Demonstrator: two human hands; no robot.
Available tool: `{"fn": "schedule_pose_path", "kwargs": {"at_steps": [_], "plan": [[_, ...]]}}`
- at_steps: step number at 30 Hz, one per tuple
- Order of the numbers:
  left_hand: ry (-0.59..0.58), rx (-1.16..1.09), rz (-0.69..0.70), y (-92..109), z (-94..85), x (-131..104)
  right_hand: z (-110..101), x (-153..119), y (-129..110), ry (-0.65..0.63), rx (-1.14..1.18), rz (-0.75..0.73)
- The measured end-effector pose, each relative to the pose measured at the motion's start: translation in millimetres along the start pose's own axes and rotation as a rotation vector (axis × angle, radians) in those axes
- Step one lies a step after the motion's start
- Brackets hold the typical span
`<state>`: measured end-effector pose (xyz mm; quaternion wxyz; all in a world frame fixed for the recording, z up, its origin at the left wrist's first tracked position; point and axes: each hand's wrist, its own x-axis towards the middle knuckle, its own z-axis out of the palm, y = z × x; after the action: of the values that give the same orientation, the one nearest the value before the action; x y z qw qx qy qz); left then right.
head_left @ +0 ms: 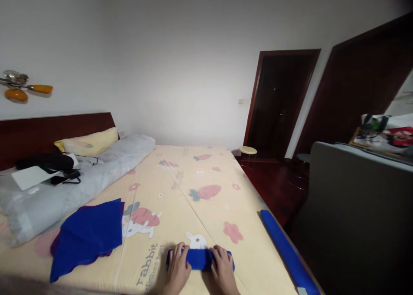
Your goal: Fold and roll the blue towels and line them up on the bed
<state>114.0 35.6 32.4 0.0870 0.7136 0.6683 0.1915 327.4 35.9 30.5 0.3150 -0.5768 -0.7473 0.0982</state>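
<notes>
A short blue roll of cloth (199,259) lies crosswise on the bed near its front edge. My left hand (178,262) wraps over its left part, fingers on top and thumb on the near side. Over the right part, my right hand (222,262) grips it the same way. Bare blue cloth shows between the two hands. To the left, loose blue cloth (90,235) lies spread out, with purple cloth peeking from beneath it. A long blue roll (287,250) rests along the bed's right edge.
The bed sheet (180,192) is pale yellow with carrots and rabbits. A grey rolled quilt (97,174) lies by the headboard, carrying a white flat object (34,176) and a black bag (48,161). A stool (248,150) stands beyond the bed; a grey panel (351,222) rises at right.
</notes>
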Motion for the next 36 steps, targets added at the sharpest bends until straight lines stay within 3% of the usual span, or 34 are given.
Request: {"fn": "schedule_pose_path", "kwargs": {"at_steps": [4,7,15,19,24,28,31,36], "plan": [[-0.141,-0.049,0.106,32.3,-3.0,3.9,16.1,6.3,-30.2,-0.105,0.052,-0.015],[-0.206,-0.072,0.054,35.7,-6.6,2.7,19.5,4.0,-31.3,-0.134,0.056,0.038],[-0.153,-0.023,-0.051,-19.1,-34.0,-8.9,-10.7,-19.3,32.9,-0.086,0.045,0.117],[-0.143,-0.017,-0.034,-33.7,-40.6,-13.3,-13.5,-22.1,42.0,-0.081,0.097,0.194],[-0.172,0.100,-0.078,-33.7,-31.3,-13.7,-14.1,-15.4,43.0,-0.118,0.142,0.288],[-0.113,0.248,-0.086,-33.8,-10.3,-12.2,-19.7,-17.3,48.7,-0.206,0.074,0.205],[-0.042,0.287,-0.071,-37.7,3.3,-12.4,-22.9,-19.5,49.2,-0.181,-0.040,0.182],[-0.064,0.267,-0.072,-41.7,-0.5,-15.2,-43.4,-1.8,43.2,-0.183,-0.154,0.097]]}}
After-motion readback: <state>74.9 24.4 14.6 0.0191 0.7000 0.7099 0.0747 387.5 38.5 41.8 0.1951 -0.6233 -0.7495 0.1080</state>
